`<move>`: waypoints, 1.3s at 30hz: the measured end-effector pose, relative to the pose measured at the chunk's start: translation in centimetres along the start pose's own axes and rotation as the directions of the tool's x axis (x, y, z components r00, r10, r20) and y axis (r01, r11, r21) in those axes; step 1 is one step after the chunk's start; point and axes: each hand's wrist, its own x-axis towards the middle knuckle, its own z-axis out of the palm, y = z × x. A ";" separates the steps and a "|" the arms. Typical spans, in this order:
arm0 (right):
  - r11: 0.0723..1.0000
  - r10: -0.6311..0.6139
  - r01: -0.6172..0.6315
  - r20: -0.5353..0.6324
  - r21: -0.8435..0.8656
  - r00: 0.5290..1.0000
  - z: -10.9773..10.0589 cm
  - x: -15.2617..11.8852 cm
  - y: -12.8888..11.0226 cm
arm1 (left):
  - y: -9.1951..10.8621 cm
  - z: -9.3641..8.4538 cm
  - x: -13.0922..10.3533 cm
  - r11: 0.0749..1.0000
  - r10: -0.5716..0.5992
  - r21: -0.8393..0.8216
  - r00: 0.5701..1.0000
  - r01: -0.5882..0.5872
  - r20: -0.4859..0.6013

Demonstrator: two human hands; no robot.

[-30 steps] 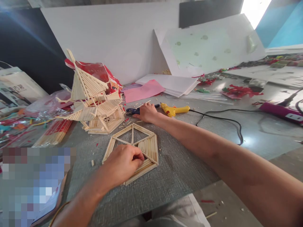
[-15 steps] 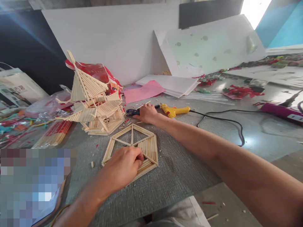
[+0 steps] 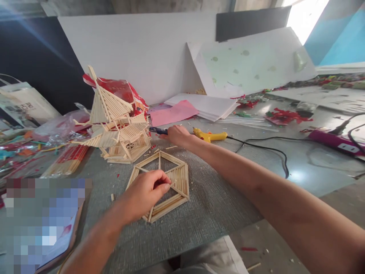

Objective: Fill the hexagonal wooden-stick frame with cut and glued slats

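Grey, finely streaked tabletop (image 3: 216, 209) fills the near ground, its front edge running above pale cloth (image 3: 212, 255) and a littered floor (image 3: 265, 247). At the near left lies a device with a screen (image 3: 61, 251), largely blurred into blocks.

Right of that, a hexagonal stick frame (image 3: 178, 178) lies flat, divided by spokes. Its right section is filled with slats, the section nearest the person is partly filled, and the two far ones are open. Over the frame is the left hand (image 3: 148, 190), thumb and index pinching a short stick (image 3: 172, 183).

Farther on, the right arm reaches across to where the right hand (image 3: 178, 134) lies over a dark tool (image 3: 159, 131); its fingers are mostly hidden, so I cannot tell how tightly they close. Just right of it rests a yellow glue gun (image 3: 211, 136), its black cord trailing toward a purple power strip (image 3: 327, 141).

Left of the tool stands a tiered stick pavilion (image 3: 132, 133), with bundled sticks (image 3: 68, 158) beside it. Behind are a pink sheet (image 3: 175, 113), stacked white boards (image 3: 215, 107), a red bag (image 3: 122, 91) and, farthest, a tall white panel (image 3: 137, 53).
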 end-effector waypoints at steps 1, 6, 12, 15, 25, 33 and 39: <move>1.000 0.006 -0.005 -0.004 0.014 1.000 -0.7 0.0 0.0 | -0.2 -0.1 0.1 0.999 -0.010 -0.049 1.000 0.009 -0.009; 0.993 0.027 -0.036 0.084 0.115 0.996 -5.2 -1.3 0.4 | -1.2 -0.5 0.4 0.972 -0.071 -0.231 0.993 0.048 -0.093; 0.998 -0.070 0.070 0.113 0.005 0.991 -8.0 -6.1 1.3 | -2.2 -0.7 0.4 0.975 -0.113 -0.214 0.964 0.061 -0.239; 0.994 -0.109 0.110 0.070 -0.005 0.992 -7.9 -8.8 1.5 | -2.5 -0.6 0.4 0.987 -0.111 -0.151 0.930 0.061 -0.351; 0.966 -0.259 0.259 -0.071 -0.010 0.963 -5.1 -12.3 0.8 | -2.3 -0.3 0.4 0.984 0.109 0.178 0.762 0.009 -0.639; 0.967 -0.255 0.255 -0.077 0.000 0.964 -4.4 -13.6 0.1 | -2.1 0.1 0.3 0.966 0.172 0.260 0.739 0.004 -0.652; 0.972 -0.234 0.234 -0.082 -0.015 0.969 -4.2 -13.7 -0.2 | -1.9 0.5 0.4 0.967 0.176 0.256 0.751 -0.009 -0.637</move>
